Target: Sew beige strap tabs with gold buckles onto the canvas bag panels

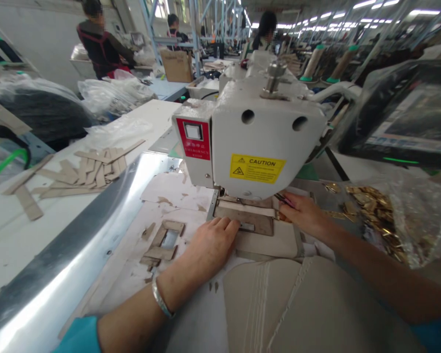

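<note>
A white industrial sewing machine [257, 132] with a red label and a yellow caution sticker stands in front of me. Under its head lies a tan leather strap piece [244, 218] on a beige template plate [268, 242]. My left hand [209, 245] rests palm down on the plate, fingers curled and pressed against the strap's left end; a silver bracelet is on that wrist. My right hand [305, 213] is at the strap's right end beneath the machine head, fingers closed in a pinch on a thin pink-tipped tool [284, 198].
A pile of tan leather strips [84, 169] lies on the white table at left. Gold metal fittings [371, 211] spill from a plastic bag at right. A screen wrapped in plastic [407, 113] stands at right. Other people work at benches behind. Tan fabric [301, 309] covers my lap.
</note>
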Demonstrator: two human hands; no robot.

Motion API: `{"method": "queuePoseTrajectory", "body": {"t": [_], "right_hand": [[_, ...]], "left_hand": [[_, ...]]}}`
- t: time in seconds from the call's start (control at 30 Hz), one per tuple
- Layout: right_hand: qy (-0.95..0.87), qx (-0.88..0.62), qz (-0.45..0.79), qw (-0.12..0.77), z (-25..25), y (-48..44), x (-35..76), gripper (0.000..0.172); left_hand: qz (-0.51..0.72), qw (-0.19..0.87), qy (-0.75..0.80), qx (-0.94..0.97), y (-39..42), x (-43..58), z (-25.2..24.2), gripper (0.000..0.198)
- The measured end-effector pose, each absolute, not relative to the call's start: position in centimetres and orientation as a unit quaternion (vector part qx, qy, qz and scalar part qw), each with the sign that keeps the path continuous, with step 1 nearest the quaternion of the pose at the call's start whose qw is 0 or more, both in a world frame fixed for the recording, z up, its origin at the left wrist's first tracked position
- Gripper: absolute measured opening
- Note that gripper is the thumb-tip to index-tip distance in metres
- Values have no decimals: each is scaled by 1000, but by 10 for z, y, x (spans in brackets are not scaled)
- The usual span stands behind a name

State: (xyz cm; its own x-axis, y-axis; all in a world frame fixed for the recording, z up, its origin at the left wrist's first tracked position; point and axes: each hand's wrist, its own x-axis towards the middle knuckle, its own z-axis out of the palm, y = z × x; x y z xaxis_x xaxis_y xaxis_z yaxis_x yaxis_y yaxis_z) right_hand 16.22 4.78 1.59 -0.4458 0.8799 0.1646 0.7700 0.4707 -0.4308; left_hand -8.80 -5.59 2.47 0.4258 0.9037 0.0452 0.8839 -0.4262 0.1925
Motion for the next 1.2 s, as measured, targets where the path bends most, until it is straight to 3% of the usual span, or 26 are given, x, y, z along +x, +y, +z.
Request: {"method": "queuePoseTrajectory", "body": {"t": [0.2,0.27,0.37,0.47,0.57,0.67,0.83,0.93,1.2], "right_hand": [[-770,-534,258,235,24,41,169,18],[-717,-541,348,267,31,38,164,14],[-605,-515,517,319,43,28,153,9],[-560,-489,568,352,48,19,143,11],[-585,-490,528,373,47,19,148,13],[-677,-527,375,351,40,24,167,16],[-836,-524,58,153,28,21,182,25],[-878,-472,3,81,27,16,171,21],[-890,-454,-5,36,41,16,149,16]], "left_hand": [[102,59,490,864,-56,-68,28,10],[118,59,479,868,-54,-53,31,10],[136,52,493,858,-43,-23,34,23],[142,58,514,844,-25,2,34,27],[159,85,508,842,-13,8,29,18],[181,80,473,859,-19,0,24,18],[196,39,424,883,-40,-15,19,17],[213,25,415,884,-42,-16,18,21],[224,-27,399,889,-41,-12,11,25]]}}
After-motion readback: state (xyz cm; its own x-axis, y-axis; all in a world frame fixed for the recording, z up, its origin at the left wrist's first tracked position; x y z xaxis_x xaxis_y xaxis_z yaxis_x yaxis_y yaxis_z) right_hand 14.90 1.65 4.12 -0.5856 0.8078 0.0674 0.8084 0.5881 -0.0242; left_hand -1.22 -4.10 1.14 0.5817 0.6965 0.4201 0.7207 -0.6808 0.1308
